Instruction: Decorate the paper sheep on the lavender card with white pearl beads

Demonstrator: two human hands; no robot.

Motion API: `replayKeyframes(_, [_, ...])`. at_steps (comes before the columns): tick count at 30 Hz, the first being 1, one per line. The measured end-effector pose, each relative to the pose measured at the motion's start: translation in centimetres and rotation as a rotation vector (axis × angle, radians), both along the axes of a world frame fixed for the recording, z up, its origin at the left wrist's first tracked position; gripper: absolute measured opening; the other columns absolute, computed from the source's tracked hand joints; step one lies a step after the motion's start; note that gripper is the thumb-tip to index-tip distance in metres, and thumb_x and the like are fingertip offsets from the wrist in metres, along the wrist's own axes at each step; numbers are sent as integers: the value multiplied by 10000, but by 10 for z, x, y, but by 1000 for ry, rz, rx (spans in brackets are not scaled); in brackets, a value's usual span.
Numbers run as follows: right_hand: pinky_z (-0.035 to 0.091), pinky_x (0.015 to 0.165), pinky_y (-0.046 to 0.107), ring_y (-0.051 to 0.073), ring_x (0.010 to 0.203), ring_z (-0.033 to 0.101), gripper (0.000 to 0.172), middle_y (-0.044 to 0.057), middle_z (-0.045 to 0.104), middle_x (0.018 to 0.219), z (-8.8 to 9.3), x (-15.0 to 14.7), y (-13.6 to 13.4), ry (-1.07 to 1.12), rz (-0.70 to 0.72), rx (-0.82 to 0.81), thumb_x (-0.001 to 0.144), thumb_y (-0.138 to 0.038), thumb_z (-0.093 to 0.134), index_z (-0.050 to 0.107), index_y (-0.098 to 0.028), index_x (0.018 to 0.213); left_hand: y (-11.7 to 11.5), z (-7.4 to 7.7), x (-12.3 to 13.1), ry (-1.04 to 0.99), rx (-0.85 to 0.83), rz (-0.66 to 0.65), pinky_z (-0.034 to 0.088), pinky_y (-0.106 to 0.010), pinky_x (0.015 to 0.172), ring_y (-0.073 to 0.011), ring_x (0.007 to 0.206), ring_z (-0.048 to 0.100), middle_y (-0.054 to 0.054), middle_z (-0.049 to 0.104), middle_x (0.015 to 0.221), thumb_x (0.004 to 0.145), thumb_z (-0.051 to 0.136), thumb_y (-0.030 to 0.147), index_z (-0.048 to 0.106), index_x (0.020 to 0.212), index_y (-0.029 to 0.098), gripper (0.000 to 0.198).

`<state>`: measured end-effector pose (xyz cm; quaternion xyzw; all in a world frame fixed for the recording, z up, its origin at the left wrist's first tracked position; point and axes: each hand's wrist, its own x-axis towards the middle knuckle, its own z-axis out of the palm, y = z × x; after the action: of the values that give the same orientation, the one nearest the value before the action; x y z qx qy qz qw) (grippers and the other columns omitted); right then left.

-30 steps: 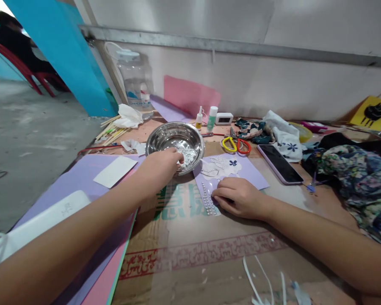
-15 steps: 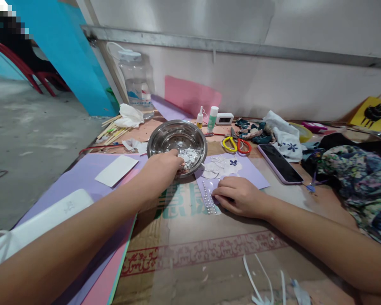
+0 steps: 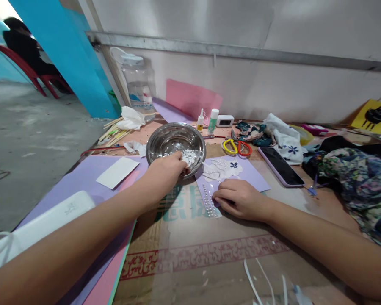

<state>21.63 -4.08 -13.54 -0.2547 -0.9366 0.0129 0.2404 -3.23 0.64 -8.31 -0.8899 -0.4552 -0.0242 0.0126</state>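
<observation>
My left hand [image 3: 169, 170] reaches over the near rim of a steel bowl [image 3: 158, 144], its fingers closed at the small white pieces [image 3: 190, 156] inside; what they pinch is hidden. To the right, my right hand [image 3: 236, 197] rests on a lilac sheet [image 3: 254, 176] with its fingers curled together beside rows of pearl beads [image 3: 208, 201]. Whatever its fingertips hold is too small to make out. Behind it, a white cloth piece [image 3: 224, 169] with a dark blue flower and strings of beads lies on the sheet.
Yellow-and-red-handled scissors [image 3: 238, 147], a phone [image 3: 281, 166], a glue stick [image 3: 213, 121] and a small bottle [image 3: 200, 120] lie or stand behind. A large bottle [image 3: 136, 82] is at the back left. Coloured paper [image 3: 82, 171] lies left, patterned fabric [image 3: 352, 173] right. A person [image 3: 23, 46] sits far left.
My left hand has shifted slightly right and down within the bowl, its fingers now lower at the white pieces. My right hand has stayed on the lilac sheet.
</observation>
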Motion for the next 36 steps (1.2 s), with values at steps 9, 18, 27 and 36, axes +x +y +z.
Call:
replayKeyframes(9, [388, 612, 262, 150, 663, 538, 230, 59, 640, 739, 1, 0, 0, 4, 8, 1, 991, -198, 467, 669, -142, 897, 2, -1, 1, 42, 10, 12, 445, -298, 630, -197, 741, 616, -97, 629, 908, 888, 449, 84, 712, 897, 145, 270])
replayKeyframes(18, [387, 610, 264, 154, 662, 528, 250, 54, 634, 723, 1, -1, 0, 5, 4, 8, 993, -195, 453, 672, -147, 882, -2, 2, -1, 76, 11, 18, 422, -311, 645, -211, 763, 628, -101, 616, 920, 883, 453, 41, 704, 913, 140, 271])
replayKeyframes(27, [394, 608, 265, 158, 666, 531, 276, 59, 637, 722, 0, -1, 0, 4, 7, 8, 999, -200, 438, 676, -145, 870, -3, 7, 1, 81, -2, 48, 396, -308, 626, -204, 761, 619, -81, 616, 937, 881, 466, 37, 715, 915, 164, 281])
replayKeyframes(36, [394, 605, 265, 155, 665, 534, 248, 55, 635, 723, 0, 0, 1, 6, 11, 19, 999, -195, 442, 659, -150, 886, 0, 8, 0, 72, -32, 39, 389, -292, 608, -175, 689, 588, -70, 625, 861, 895, 487, 82, 690, 843, 148, 220])
